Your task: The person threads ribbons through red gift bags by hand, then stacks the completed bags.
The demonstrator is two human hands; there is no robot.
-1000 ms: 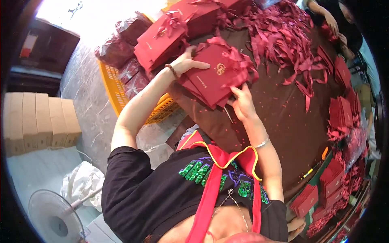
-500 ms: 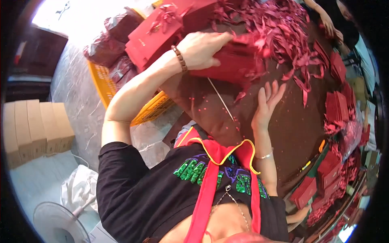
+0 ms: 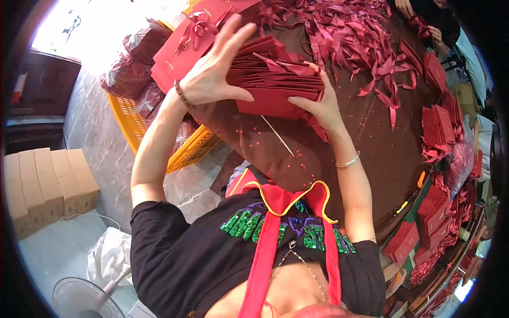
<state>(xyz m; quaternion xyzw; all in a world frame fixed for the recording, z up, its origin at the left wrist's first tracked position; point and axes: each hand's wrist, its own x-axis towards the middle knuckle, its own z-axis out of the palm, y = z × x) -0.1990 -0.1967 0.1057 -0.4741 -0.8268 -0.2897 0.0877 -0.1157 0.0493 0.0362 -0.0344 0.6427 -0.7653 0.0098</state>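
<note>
A thick stack of flat red paper bags (image 3: 281,98) with ribbons stands between my hands above the brown tabletop (image 3: 366,159). My right hand (image 3: 324,106) grips its right end, thumb on the near face and fingers behind. My left hand (image 3: 214,71) is spread at the left end, with its thumb against the near face and its fingers stretched upward. Under the stack a thin pale stick (image 3: 278,136) lies on the table, partly hidden. Small red bits are scattered around it.
A heap of red ribbons (image 3: 355,42) covers the far table. More red bags (image 3: 180,50) lie at far left beside a yellow crate (image 3: 127,119) with wrapped bundles. Stacked bags (image 3: 437,127), an orange-handled tool (image 3: 421,179) and a yellow pen (image 3: 401,207) are at right. Another person's hands (image 3: 435,34) show far right.
The stack, blurred earlier under my left hand, now stands with its edges toward me. My right hand has moved up from open beside it to grip its right end. My left hand has shifted left.
</note>
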